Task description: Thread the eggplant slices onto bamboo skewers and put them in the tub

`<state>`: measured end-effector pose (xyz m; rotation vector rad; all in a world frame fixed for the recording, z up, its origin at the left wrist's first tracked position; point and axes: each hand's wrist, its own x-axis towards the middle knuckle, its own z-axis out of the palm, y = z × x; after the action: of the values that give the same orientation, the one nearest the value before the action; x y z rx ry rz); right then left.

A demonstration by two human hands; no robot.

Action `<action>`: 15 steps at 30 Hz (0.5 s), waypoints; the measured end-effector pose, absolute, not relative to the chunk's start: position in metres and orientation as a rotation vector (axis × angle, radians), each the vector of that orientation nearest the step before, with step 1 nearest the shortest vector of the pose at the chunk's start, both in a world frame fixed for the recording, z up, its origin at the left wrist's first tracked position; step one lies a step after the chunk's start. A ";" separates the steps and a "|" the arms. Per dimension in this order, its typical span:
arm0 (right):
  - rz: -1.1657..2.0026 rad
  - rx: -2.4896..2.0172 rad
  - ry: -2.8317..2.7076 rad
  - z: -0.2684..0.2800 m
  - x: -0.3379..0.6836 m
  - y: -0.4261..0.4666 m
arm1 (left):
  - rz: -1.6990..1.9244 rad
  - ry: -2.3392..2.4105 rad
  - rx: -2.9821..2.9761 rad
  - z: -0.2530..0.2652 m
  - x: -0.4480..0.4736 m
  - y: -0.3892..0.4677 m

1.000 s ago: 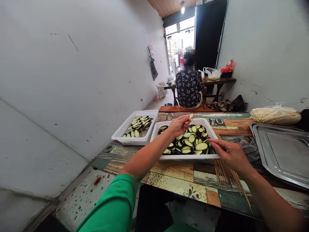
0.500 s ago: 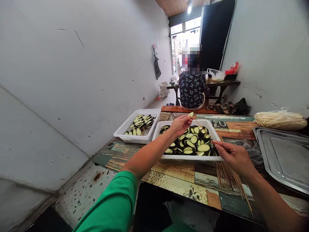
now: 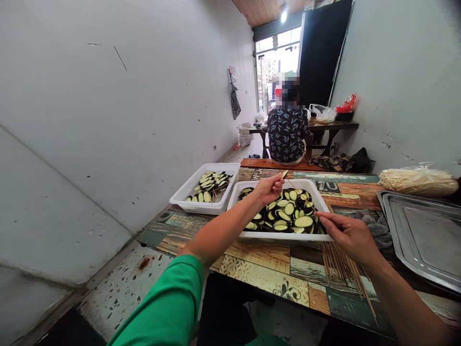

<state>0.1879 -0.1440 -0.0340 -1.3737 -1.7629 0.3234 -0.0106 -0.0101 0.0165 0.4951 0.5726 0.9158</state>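
My left hand (image 3: 270, 189) pinches an eggplant slice (image 3: 285, 174) above the far rim of a white tub (image 3: 284, 236). A thin wooden skewer (image 3: 301, 198) slants over the tub, its upper tip close to the slice; whether it pierces the slice I cannot tell. Closed on the skewer's lower end is my right hand (image 3: 347, 235), at the tub's right corner. Many oval eggplant slices (image 3: 303, 221), pale with dark skin, lie in the tub. A bundle of loose skewers (image 3: 344, 266) rests on the table below my right hand.
To the left, a second white tub (image 3: 201, 207) holds skewered eggplant slices. Metal trays (image 3: 428, 230), a grey cloth (image 3: 376, 228) and a bag of pale thin strands (image 3: 418, 179) are on the right of the patterned table (image 3: 262, 278). A person (image 3: 288, 134) sits beyond, back turned.
The eggplant slice in my left hand has turned from showing its pale face to nearly edge-on. Both hands have stayed almost in place, with the skewer still between them.
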 end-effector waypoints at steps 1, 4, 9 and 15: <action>0.321 -1.378 -1.761 -0.034 0.188 -0.144 | 0.915 0.574 0.505 0.016 -0.010 -0.010; 0.327 -1.392 -1.752 -0.035 0.188 -0.143 | 0.930 0.583 0.560 0.011 -0.009 -0.008; 0.369 -1.399 -1.721 -0.033 0.187 -0.145 | 1.019 0.611 0.722 0.002 -0.005 -0.005; 0.440 -1.406 -1.689 -0.032 0.186 -0.147 | 1.054 0.615 0.825 0.000 -0.002 -0.008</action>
<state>0.1865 -0.1471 -0.0319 -1.4055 -1.6887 0.4395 -0.0019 -0.0081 -0.0003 0.8252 0.6151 1.0539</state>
